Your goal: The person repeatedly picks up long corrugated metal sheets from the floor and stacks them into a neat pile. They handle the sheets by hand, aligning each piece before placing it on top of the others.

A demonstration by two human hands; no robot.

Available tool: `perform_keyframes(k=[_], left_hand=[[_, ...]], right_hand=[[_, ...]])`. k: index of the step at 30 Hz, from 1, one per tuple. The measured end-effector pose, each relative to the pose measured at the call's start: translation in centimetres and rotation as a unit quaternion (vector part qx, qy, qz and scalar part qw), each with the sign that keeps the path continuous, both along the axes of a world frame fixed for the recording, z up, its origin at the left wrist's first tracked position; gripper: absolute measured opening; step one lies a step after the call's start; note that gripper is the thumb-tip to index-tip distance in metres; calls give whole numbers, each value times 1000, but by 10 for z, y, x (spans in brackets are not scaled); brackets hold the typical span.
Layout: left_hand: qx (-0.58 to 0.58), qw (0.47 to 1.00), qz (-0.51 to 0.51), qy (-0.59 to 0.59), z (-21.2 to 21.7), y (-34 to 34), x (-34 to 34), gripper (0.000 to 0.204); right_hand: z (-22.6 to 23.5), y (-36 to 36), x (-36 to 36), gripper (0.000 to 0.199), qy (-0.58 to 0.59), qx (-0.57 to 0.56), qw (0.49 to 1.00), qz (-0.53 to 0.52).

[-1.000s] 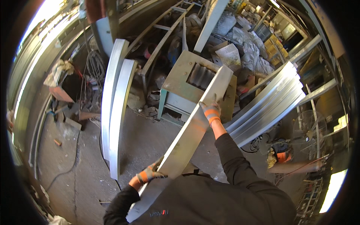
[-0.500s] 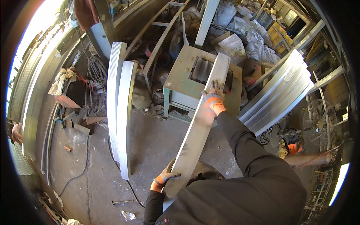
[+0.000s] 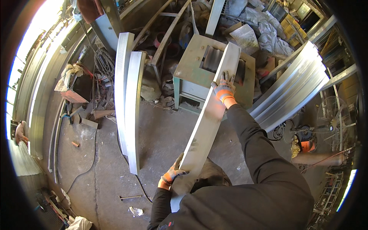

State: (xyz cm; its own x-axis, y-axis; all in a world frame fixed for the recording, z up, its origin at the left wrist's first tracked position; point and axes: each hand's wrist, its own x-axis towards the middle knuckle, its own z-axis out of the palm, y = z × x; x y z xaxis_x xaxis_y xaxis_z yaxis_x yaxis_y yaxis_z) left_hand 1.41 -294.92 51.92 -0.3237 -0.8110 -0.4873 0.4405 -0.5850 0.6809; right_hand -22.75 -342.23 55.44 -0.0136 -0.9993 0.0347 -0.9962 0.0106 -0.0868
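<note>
I hold a long, shiny metal profile strip that runs from my body up toward a green metal machine table. My left hand, in an orange and grey glove, grips the strip's near left edge. My right hand, gloved the same, presses flat on the strip's far part, just in front of the ribbed rollers in the machine's opening. The strip's far end lies over that opening.
Two curved metal strips lie on the concrete floor at the left. A stack of long profiled sheets leans at the right. A cable crosses the floor. An orange tool sits lower right; scrap and bags are piled behind the machine.
The strip has moved forward onto the machine opening. My right hand has slid up along it toward the rollers, and my left hand has followed along the near edge.
</note>
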Motion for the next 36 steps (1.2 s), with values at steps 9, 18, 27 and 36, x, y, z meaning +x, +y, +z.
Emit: perform_keyframes(k=[9, 18, 27, 36], left_hand=[[6, 999, 26, 25, -8, 68, 10, 104], [-47, 989, 6, -143, -16, 104, 34, 121], [-178, 632, -77, -750, 85, 191, 46, 111], [-278, 252, 196, -906, 25, 287, 62, 36]], right_hand=[[8, 68, 27, 99, -9, -11, 1000, 16], [-27, 100, -1, 78, -171, -85, 980, 58], [-93, 263, 40, 73, -901, 133, 403, -93], [-34, 332, 125, 70, -929, 201, 311, -6]])
